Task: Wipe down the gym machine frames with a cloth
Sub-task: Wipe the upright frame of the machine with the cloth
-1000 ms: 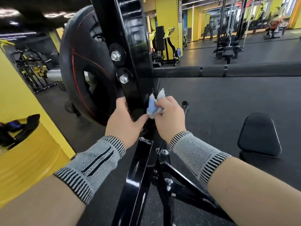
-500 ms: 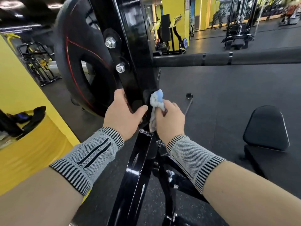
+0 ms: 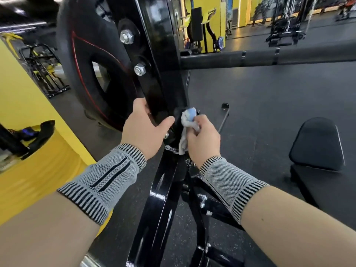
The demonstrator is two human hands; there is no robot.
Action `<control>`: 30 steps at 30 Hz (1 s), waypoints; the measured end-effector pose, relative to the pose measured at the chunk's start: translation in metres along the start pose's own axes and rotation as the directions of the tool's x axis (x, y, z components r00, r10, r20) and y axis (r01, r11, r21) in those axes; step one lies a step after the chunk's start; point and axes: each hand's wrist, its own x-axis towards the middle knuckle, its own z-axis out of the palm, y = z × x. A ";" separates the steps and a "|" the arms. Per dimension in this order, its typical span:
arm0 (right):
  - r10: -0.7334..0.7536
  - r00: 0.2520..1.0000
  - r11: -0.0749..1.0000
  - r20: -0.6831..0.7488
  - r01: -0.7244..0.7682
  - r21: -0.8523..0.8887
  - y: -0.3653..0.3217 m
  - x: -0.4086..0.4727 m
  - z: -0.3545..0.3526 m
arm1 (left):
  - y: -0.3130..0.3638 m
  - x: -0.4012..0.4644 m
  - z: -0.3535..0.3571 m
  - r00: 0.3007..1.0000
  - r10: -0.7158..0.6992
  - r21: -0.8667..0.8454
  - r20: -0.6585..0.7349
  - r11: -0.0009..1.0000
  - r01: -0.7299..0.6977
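Observation:
A glossy black upright of the machine frame (image 3: 163,54) runs from the top centre down to the floor between my arms. My left hand (image 3: 143,130) grips its left edge, fingers wrapped behind the steel, thumb across the front. My right hand (image 3: 203,139) holds a crumpled white and blue cloth (image 3: 187,117) and presses it against the right side of the upright at a dark joint. A tail of the cloth hangs below my fingers. Both wrists wear grey knit supports.
A large black weight plate (image 3: 92,64) with a red line sits just left of the upright. A padded bar (image 3: 269,57) runs off to the right. A black bench pad (image 3: 317,145) stands at the right. Yellow padding (image 3: 28,170) fills the lower left.
My right hand has shifted the cloth slightly lower and turned it against the upright's right side. The view has tilted downward, and my left hand keeps its grip on the frame.

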 end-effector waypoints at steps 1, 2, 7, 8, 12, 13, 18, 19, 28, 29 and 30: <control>0.089 0.993 0.994 0.082 -0.084 -0.063 0.010 -0.002 -0.003 | 0.000 0.000 0.000 1.000 0.000 -0.002 0.002 1.000 0.000; 0.161 0.978 0.983 0.136 -0.147 -0.108 0.014 0.000 -0.007 | 0.000 -0.001 -0.001 1.000 -0.002 -0.003 0.007 1.000 0.002; -0.054 0.995 0.996 -0.086 0.060 0.068 -0.024 0.033 -0.022 | -0.002 0.001 -0.002 1.000 0.001 -0.033 0.029 0.999 0.000; -0.124 0.985 0.987 -0.118 0.135 0.090 -0.033 0.035 -0.020 | -0.003 0.000 -0.001 0.999 0.004 -0.036 0.036 0.999 -0.003; -0.133 0.988 0.990 -0.083 0.130 -0.049 -0.014 0.016 -0.001 | -0.014 -0.005 0.001 0.997 0.001 0.001 0.078 1.000 -0.001; -0.068 0.998 0.992 -0.013 0.066 -0.103 -0.001 0.008 0.000 | -0.017 -0.007 0.001 0.996 -0.005 0.007 0.090 1.000 0.005; 0.128 0.985 0.984 0.118 -0.112 -0.138 0.011 0.016 -0.019 | -0.015 -0.008 0.003 0.992 -0.013 0.022 0.125 1.000 0.011; 0.047 0.998 0.995 0.050 -0.042 -0.085 0.001 0.024 -0.023 | -0.014 -0.008 0.004 0.993 -0.010 0.024 0.121 1.000 0.007; -0.051 0.977 0.968 0.209 0.100 -0.230 0.017 0.005 -0.008 | -0.020 -0.021 0.006 0.988 0.002 0.053 0.153 0.999 -0.010; -0.026 0.963 0.967 0.268 0.092 -0.237 0.024 0.000 -0.011 | -0.020 -0.022 0.006 0.988 0.000 0.051 0.153 0.999 -0.008; -0.012 0.960 0.975 0.279 0.072 -0.209 0.025 0.000 -0.016 | -0.019 -0.022 0.007 0.989 -0.002 0.047 0.151 0.999 -0.005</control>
